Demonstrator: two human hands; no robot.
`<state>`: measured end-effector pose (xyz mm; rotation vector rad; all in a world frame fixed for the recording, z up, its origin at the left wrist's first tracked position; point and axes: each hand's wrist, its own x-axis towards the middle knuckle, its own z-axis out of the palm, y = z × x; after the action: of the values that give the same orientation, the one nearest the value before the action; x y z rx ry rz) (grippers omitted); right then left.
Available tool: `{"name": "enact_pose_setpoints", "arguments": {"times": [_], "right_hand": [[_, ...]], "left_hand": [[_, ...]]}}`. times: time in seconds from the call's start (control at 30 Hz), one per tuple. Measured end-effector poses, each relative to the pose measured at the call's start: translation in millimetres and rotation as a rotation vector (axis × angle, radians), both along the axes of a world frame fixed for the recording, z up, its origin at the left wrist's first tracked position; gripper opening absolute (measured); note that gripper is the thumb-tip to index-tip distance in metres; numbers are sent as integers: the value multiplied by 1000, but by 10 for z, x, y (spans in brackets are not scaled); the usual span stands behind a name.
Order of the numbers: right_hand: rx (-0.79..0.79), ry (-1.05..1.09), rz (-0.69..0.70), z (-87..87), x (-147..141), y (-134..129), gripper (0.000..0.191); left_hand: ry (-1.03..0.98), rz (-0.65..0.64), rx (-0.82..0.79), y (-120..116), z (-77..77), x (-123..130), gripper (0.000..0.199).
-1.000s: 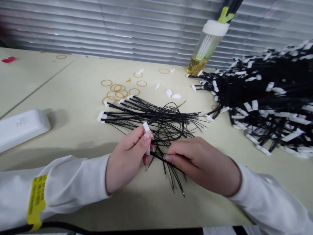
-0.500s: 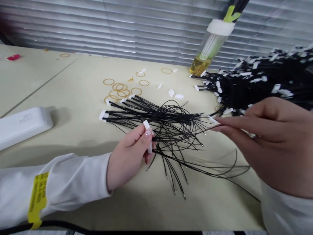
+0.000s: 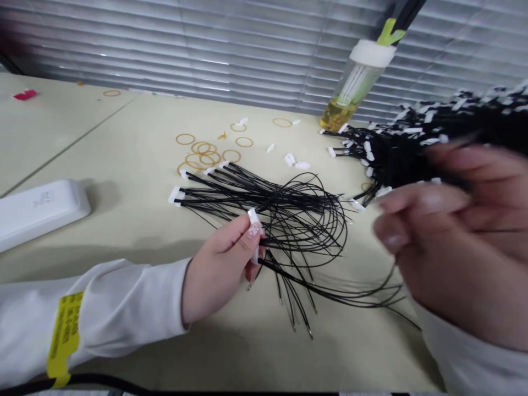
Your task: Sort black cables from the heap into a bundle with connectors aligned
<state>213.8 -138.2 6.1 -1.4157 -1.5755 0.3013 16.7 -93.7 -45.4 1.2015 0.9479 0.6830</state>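
My left hand (image 3: pixel 225 261) is closed, thumb and fingers pinching a white connector (image 3: pixel 253 215) with several black wires running out of it to the right. Those wires cross a loose bundle of black wires (image 3: pixel 289 198) on the table, whose other white connectors (image 3: pixel 176 196) lie at its left end. Some wires fan toward me, bare metal tips showing. On the right my right hand (image 3: pixel 449 236) is raised and smeared by motion, thumb and index finger curled together. A black wire (image 3: pixel 391 272) rises to its underside; whether the fingers hold it is hidden.
Amber rubber bands (image 3: pixel 204 154) and loose white connectors (image 3: pixel 297 161) lie behind the bundle. A big heap of black wires (image 3: pixel 412 148) is at right, beside a clear bottle (image 3: pixel 350 82) against the blinds. A white case (image 3: pixel 41 212) sits left.
My right hand has lifted off the wire it pinched near the bundle's right end, and its fingers have curled. Wires there have sprung into a rounder loop. My left hand has barely shifted.
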Motion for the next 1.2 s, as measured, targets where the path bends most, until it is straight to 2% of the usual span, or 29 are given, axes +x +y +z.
{"name": "enact_pose_setpoints", "arguments": {"times": [0.1,0.17,0.4,0.73,1.2], "right_hand": [[-64,-165,84,-65,-173,-19,9],[-78,-276,139,-98,-255,-13,3],[-193,-332,205,-145,-321,29,17],[-278,-353,242,-135,-320,42,23],[-283,-359,285,-96,-288,29,17]], "left_hand": [[47,-47,36,-12,14,-1,23],[71,-79,70,-18,19,-5,24],[142,-180,217,-42,54,-31,26],[183,-239,299,-53,41,-55,27],[190,-272,346,-67,52,-78,27]]}}
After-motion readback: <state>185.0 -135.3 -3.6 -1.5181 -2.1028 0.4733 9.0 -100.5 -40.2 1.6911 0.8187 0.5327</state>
